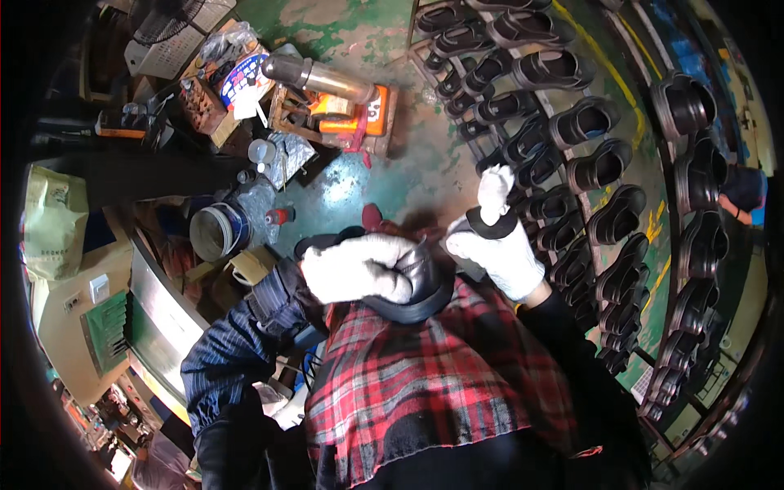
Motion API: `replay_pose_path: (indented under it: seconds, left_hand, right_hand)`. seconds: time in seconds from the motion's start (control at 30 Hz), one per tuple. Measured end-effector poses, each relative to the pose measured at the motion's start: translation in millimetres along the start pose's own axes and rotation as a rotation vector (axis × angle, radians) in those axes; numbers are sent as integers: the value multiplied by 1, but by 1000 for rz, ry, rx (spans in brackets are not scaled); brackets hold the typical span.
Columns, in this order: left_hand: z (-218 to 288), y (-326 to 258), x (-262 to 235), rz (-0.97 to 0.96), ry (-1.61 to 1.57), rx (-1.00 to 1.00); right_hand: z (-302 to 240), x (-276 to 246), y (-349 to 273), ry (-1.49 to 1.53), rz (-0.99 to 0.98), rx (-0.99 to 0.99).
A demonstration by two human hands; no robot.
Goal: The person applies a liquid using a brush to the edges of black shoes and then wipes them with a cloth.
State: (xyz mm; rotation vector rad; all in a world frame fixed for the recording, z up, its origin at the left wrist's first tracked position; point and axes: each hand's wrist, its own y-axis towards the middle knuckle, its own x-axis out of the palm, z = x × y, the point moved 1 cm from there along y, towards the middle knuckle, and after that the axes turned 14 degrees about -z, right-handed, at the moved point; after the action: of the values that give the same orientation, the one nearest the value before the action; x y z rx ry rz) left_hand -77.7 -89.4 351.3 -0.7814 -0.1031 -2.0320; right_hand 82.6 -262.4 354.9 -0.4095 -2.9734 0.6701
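1. Long metal rack of black shoes (572,163) stands at the person's right, over the green painted floor (359,33).
2. Red plaid cloth (425,384) covers the lap.
3. Black leather shoe (420,282) rests on it; it looks stiff, smooth and light, best held around the upper.
4. Left hand (359,268), white-gloved, is wrapped around that shoe.
5. Right hand (498,245), apart, pinches a small black curved piece (490,224).

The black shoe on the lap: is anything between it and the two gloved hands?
Nothing visible. The left hand already lies on the black shoe, glove against it. The right hand is beside the shoe's far end, holding a small dark piece.
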Motion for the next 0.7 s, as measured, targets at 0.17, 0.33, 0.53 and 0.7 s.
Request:
replay_pose_path:
  seconds: [0.17,0.33,0.53,0.7]
  left_hand:
    - [1,3,10,64,82,44]
    - [-7,7,8,-10,-37,49]
    - [-1,11,13,21,-204,0]
    - [-66,-1,3,217,-265,-114]
  right_hand:
    - [-13,16,-1,-440,-164,-175]
    - [1,-10,-8,-708,-147,-216]
    - [34,6,-11,-241,-140,-404]
    - [38,14,-6,-665,48,-503]
